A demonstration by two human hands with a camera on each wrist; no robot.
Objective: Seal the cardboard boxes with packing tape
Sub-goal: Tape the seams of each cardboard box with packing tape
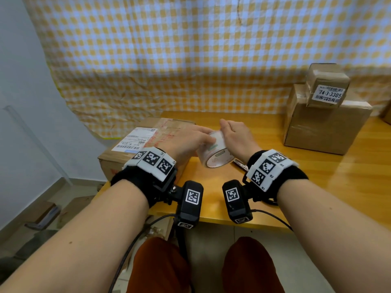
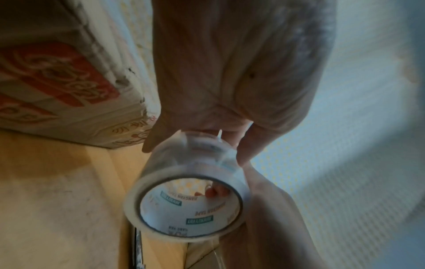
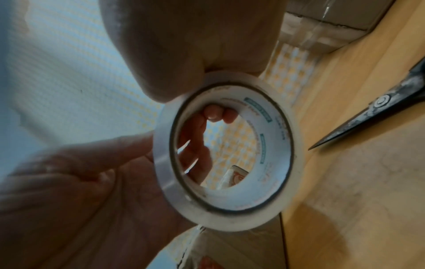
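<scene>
Right wrist alone: scissors (image 3: 377,112) beside tape roll (image 3: 226,151), both hands gripping.

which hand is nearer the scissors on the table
Right. The right hand grips the tape roll directly above the scissors, which lie just beneath its wrist. The left hand grips the roll's other side, farther off.

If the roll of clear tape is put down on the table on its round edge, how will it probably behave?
The clear packing tape roll, gripped by both the left hand and the right hand, is a round ring with a hollow core, so on edge it would likely roll across the smooth wooden table. It looks rigid. Its glossy surface may feel slippery.
</scene>
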